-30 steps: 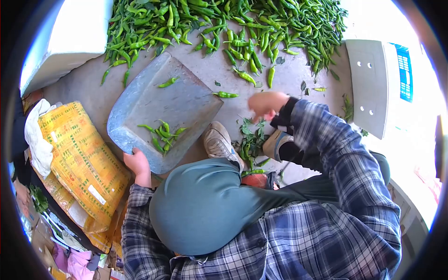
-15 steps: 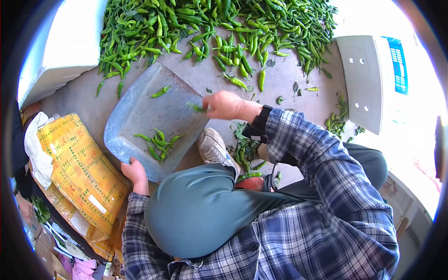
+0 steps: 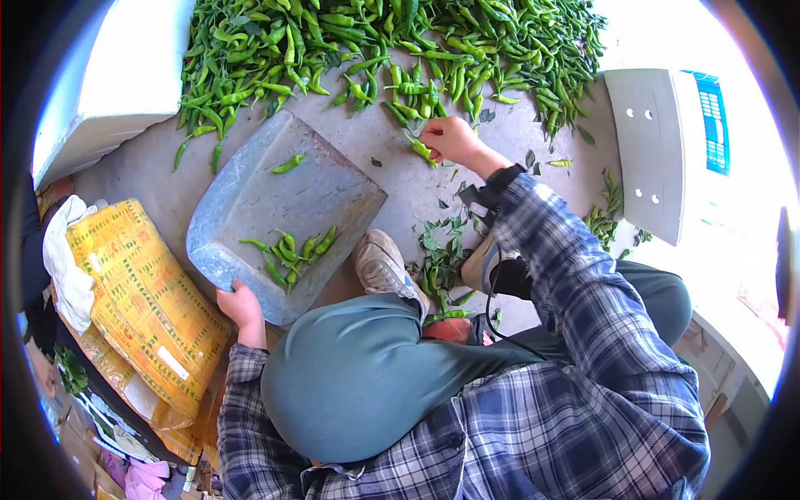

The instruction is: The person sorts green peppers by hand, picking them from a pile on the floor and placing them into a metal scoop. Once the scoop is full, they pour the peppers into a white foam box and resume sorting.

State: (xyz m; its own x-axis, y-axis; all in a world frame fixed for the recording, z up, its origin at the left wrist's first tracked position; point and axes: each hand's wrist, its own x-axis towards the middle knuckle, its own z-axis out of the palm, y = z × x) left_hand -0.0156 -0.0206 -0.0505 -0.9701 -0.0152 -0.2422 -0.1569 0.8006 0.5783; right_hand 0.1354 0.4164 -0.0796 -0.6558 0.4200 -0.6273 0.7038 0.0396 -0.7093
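Observation:
A grey metal scoop [image 3: 308, 192] rests tilted on the floor by my left knee. My left hand [image 3: 242, 308] is closed on its lower left rim. Inside the scoop lie a small cluster of green chili peppers [image 3: 287, 254] and a single pepper [image 3: 289, 163] higher up. My right hand [image 3: 457, 142] is beyond the scoop at the near edge of the pepper heap, fingers pinched on a green chili pepper [image 3: 422, 150] on the floor.
A large heap of green chili peppers [image 3: 350, 33] spreads across the back. White foam boxes stand left [image 3: 125, 100] and right [image 3: 646, 150]. Yellow-taped cardboard [image 3: 150, 292] lies at left. Leaves and discarded peppers [image 3: 442, 258] lie between my shoes [image 3: 385, 262]. Another person's hand [image 3: 42, 371] shows at far left.
My right hand has let go of a pepper into the scoop, adding to the cluster, and moved up and right to a pepper on the floor. My left hand stays on the scoop.

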